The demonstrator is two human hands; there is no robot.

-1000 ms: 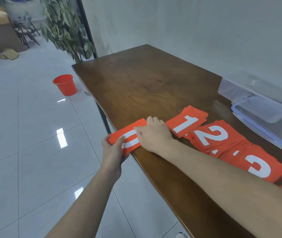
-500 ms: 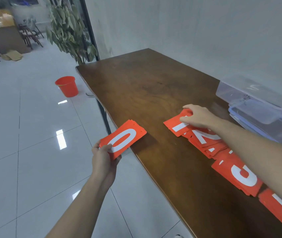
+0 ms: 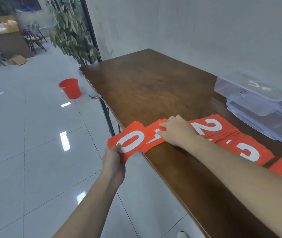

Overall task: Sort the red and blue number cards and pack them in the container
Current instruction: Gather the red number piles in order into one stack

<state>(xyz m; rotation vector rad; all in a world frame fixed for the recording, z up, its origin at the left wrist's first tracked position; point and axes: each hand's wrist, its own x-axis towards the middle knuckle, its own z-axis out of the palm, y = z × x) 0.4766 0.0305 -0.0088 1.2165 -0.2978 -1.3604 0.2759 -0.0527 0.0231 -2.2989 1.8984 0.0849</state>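
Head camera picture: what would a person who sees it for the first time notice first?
First, the row of red number cards along the near edge of the dark wooden table. At its left end the left hand grips a stack showing a white 0, while the right hand rests on the next pile. A clear container stands by the wall, and a red bucket on the floor.

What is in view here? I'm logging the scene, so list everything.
table: one, dark brown wood, along the wall
0 cards: one stack, red, off the table's near edge, in the left hand
1 cards: one stack, red, under the right hand
2 cards: one stack, red, right of those
3 cards: one stack, red, further right
container: one, clear, by the wall
lid: one, clear, blue-rimmed
bucket: one, red, floor
plant: one, green
left hand: holds 0 cards
right hand: rests on 1 cards
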